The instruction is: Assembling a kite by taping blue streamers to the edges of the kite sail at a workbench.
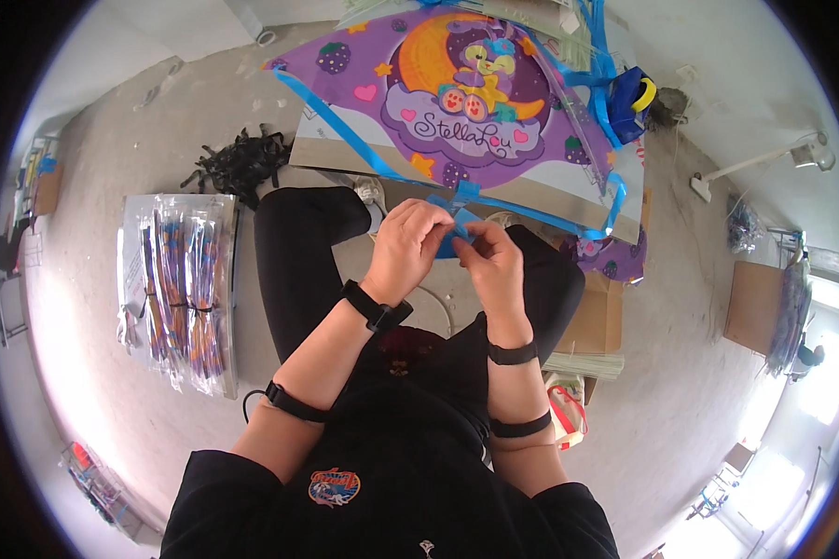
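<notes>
A purple kite (368,65) with a printed cartoon rabbit and moon lies spread before me, blue ribbon (340,128) running along its lower edges. At its near tip, over my lap, a small piece of blue fabric (447,248) is pinched between my two hands. My left hand (407,242) is closed on its left side, thumb and fingers pressed together. From the right, my right hand (494,268) grips the same piece between thumb and forefinger. The fingers partly cover it, so its exact shape and join with the kite cannot be made out.
A cardboard-topped surface (309,140) supports the kite. Beside it at left are a black tangled heap (240,166) and plastic-wrapped bundles (182,289) on the floor. A blue tape roll with a yellow core (641,95) is at upper right. A cardboard box (592,321) stands by my right knee.
</notes>
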The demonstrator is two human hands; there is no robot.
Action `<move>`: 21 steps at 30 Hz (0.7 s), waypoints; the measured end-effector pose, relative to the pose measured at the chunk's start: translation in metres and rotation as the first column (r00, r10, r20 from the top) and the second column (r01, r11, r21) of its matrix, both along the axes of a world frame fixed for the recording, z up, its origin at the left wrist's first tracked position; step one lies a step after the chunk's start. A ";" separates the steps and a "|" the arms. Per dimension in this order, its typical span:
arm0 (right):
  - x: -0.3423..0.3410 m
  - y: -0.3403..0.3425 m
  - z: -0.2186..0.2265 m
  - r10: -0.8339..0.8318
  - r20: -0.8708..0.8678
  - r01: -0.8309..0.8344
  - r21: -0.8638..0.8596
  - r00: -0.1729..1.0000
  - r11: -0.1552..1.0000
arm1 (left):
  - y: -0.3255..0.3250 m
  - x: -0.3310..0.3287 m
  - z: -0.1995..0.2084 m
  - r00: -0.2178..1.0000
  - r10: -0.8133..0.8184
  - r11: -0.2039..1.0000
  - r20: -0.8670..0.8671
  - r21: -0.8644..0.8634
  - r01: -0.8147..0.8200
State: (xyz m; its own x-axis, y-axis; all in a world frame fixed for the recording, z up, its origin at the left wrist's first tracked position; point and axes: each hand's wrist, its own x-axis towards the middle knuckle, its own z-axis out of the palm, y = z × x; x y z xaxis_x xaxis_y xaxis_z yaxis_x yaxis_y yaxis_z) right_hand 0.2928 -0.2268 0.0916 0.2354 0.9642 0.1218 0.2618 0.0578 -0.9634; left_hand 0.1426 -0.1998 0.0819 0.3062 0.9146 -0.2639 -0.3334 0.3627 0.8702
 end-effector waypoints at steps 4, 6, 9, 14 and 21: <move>0.001 0.007 -0.011 0.005 -0.029 -0.005 -0.006 1.000 1.000 | 0.007 0.005 -0.007 0.977 0.075 0.985 -0.199 0.169 -0.041; 0.000 0.012 -0.017 -0.020 -0.197 0.012 -0.040 0.980 0.999 | 0.011 0.007 -0.011 0.937 0.145 0.948 -0.317 0.317 -0.039; 0.002 0.020 -0.024 -0.020 -0.265 0.004 -0.061 0.964 0.998 | 0.018 0.009 -0.018 0.868 0.241 0.871 -0.435 0.492 0.004; 0.003 0.029 -0.033 -0.030 -0.271 -0.001 -0.116 0.962 0.993 | 0.028 0.010 -0.029 0.837 0.302 0.790 -0.456 0.611 0.048; 0.001 0.038 -0.041 -0.092 -0.305 0.035 -0.187 0.948 0.982 | 0.039 0.011 -0.042 0.778 0.400 0.721 -0.485 0.690 0.060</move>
